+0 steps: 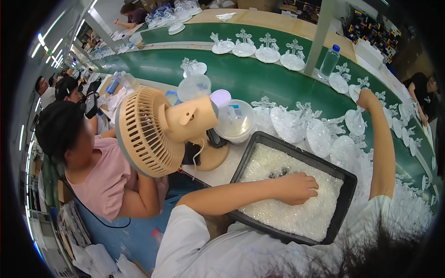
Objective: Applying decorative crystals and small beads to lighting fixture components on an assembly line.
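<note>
My left hand (296, 188) lies on the sparkling white granules (266, 160) that fill a black rectangular tray (345, 208) in front of me. Its fingers are curled together, and whatever is under them is hidden. Just behind the wrist, a small dark cluster (278, 173) shows among the granules. Far to the right, my right arm is stretched over the green conveyor belt (296, 88). There my right hand (366, 99) is closed on a clear cross ornament (363, 83) with a round white base; the fingertips are partly hidden.
Several similar ornaments (320, 134) crowd beyond the tray, and more (268, 48) line the belt. A beige fan (153, 132) and lidded plastic tubs (235, 121) stand left of the tray. A blue-capped bottle (329, 61) is by a post. A person in pink (104, 178) sits at left.
</note>
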Demonstrator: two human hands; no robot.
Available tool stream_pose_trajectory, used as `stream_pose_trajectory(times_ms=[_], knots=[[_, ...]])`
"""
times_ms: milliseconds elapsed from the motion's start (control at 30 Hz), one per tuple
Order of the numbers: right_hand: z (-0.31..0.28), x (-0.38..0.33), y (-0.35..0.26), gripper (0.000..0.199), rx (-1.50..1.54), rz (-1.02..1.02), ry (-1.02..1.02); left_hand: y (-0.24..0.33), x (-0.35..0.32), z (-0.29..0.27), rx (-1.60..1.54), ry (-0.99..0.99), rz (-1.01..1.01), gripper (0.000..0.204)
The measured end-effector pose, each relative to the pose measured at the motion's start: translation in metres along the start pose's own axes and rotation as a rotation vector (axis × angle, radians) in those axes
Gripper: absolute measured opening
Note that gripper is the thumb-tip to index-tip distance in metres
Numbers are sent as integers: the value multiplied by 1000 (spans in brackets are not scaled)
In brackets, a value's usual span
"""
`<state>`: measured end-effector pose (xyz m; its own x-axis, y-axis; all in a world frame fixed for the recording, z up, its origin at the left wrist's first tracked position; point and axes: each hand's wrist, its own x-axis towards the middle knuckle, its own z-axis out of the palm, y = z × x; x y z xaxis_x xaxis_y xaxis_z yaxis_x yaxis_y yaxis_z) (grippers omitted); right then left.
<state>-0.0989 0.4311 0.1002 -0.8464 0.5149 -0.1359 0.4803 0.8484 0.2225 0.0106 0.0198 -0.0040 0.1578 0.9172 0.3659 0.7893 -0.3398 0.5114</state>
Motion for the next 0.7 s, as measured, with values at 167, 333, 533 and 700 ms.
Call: stream_pose_trajectory(times_ms=[167, 333, 533, 700], knots=[[-30, -22, -24, 28, 273, 47, 128, 3, 2, 2, 10, -17, 7, 32], [-58, -27, -76, 18, 172, -251, 437, 9, 6, 0, -36, -2, 44, 34], [-103, -20, -181, 31, 63, -659, 177, 12, 6, 1, -21, -83, 23, 37], [-144, -34, -279, 31, 175, -524, -275, 12, 5, -1, 101, -49, 4, 43]])
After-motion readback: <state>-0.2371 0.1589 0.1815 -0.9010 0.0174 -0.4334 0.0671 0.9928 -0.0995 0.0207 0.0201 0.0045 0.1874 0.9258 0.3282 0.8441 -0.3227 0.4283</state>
